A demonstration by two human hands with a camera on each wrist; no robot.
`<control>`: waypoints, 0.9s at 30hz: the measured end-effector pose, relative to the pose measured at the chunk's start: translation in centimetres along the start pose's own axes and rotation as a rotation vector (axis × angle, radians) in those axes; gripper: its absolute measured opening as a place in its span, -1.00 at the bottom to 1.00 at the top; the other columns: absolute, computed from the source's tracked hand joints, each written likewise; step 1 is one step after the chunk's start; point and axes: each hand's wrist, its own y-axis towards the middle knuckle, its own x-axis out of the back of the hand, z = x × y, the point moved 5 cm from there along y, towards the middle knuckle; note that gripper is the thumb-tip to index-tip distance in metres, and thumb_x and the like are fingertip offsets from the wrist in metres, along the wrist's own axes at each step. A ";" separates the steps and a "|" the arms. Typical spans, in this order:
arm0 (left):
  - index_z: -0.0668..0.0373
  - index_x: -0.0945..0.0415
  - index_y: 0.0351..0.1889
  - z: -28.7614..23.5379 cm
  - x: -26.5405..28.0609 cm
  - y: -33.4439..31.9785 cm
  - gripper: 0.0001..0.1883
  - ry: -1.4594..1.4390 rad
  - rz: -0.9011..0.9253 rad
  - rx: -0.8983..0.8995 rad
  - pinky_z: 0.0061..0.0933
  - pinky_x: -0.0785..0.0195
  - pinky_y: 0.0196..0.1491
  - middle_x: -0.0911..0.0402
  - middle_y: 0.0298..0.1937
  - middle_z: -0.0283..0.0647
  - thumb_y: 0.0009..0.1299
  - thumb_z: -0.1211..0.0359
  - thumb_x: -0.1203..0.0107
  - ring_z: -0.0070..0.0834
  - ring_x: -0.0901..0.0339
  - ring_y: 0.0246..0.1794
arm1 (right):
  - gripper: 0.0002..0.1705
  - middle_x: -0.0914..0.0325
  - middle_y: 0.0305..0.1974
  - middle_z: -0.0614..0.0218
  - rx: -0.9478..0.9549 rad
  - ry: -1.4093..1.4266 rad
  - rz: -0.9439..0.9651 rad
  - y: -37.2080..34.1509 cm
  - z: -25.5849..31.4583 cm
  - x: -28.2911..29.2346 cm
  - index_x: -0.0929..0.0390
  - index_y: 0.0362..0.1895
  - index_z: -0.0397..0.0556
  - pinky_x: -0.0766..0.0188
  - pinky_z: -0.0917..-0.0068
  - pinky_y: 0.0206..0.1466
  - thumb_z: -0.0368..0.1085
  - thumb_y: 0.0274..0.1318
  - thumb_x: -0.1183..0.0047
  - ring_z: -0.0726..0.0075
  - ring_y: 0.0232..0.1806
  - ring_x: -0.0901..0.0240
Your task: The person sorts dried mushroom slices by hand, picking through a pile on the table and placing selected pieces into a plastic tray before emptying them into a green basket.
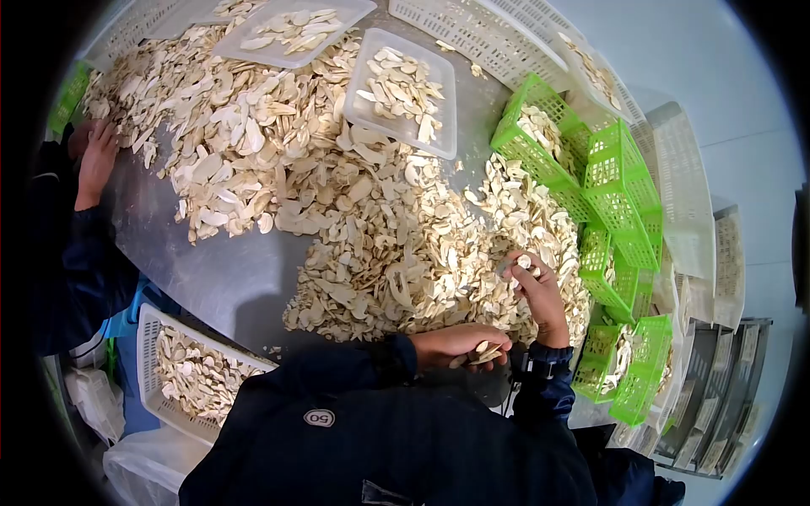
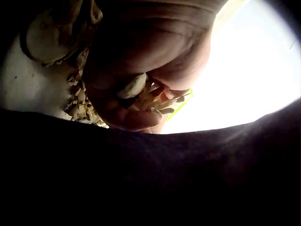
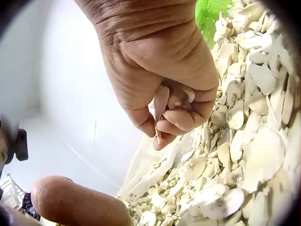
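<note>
Pale dried slices (image 1: 363, 244) lie in a wide heap on the metal table (image 1: 194, 278). Low at the heap's near edge, my left hand (image 1: 460, 344) has its fingers curled round several slices; in the left wrist view, slices (image 2: 134, 87) show between palm and fingers of that hand (image 2: 150, 61). My right hand (image 1: 542, 295), just above and to the right of it, hangs over the heap. In the right wrist view this hand (image 3: 160, 70) pinches a thin slice (image 3: 160, 101) between thumb and fingers, with more pieces held in the curled fingers.
Green baskets (image 1: 620, 177) with slices stand along the right edge, beside white crates (image 1: 683, 185). Clear trays (image 1: 401, 88) of slices rest at the back. A white basket (image 1: 202, 371) of slices is at lower left. Another person's hand (image 1: 97, 160) touches the heap at far left.
</note>
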 end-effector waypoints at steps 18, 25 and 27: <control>0.05 -0.52 -0.05 0.0 0.3 0.2 -0.66 -0.019 0.002 -0.018 -0.54 -0.33 -0.33 -0.61 -0.15 -0.40 0.56 0.03 0.10 -0.61 -0.51 -0.24 | -0.79 -0.38 -0.67 0.35 0.635 -1.080 -0.456 5.0 1.1 1.7 -0.62 -0.19 0.05 -0.18 0.44 -0.57 -0.18 0.12 -0.28 0.55 -0.67 -0.22; 0.05 -0.50 -0.05 -0.2 0.1 -0.1 -0.65 -0.032 0.009 -0.016 -0.55 -0.33 -0.32 -0.60 -0.15 -0.41 0.52 0.00 0.06 -0.61 -0.51 -0.24 | -0.92 -0.41 -0.56 0.67 0.164 -0.126 0.011 4.2 0.3 2.3 -0.57 -0.27 0.01 -0.11 0.70 -0.56 -0.29 0.27 -0.17 0.76 -0.62 -0.21; 0.04 -0.50 -0.05 -0.2 0.1 0.0 -0.65 -0.026 0.006 -0.017 -0.55 -0.34 -0.32 -0.60 -0.15 -0.41 0.53 0.00 0.06 -0.61 -0.51 -0.24 | -0.93 -0.43 -0.58 0.63 0.087 -0.042 -0.079 3.2 1.2 2.3 -0.56 -0.31 0.06 -0.12 0.70 -0.57 -0.31 0.27 -0.16 0.77 -0.63 -0.22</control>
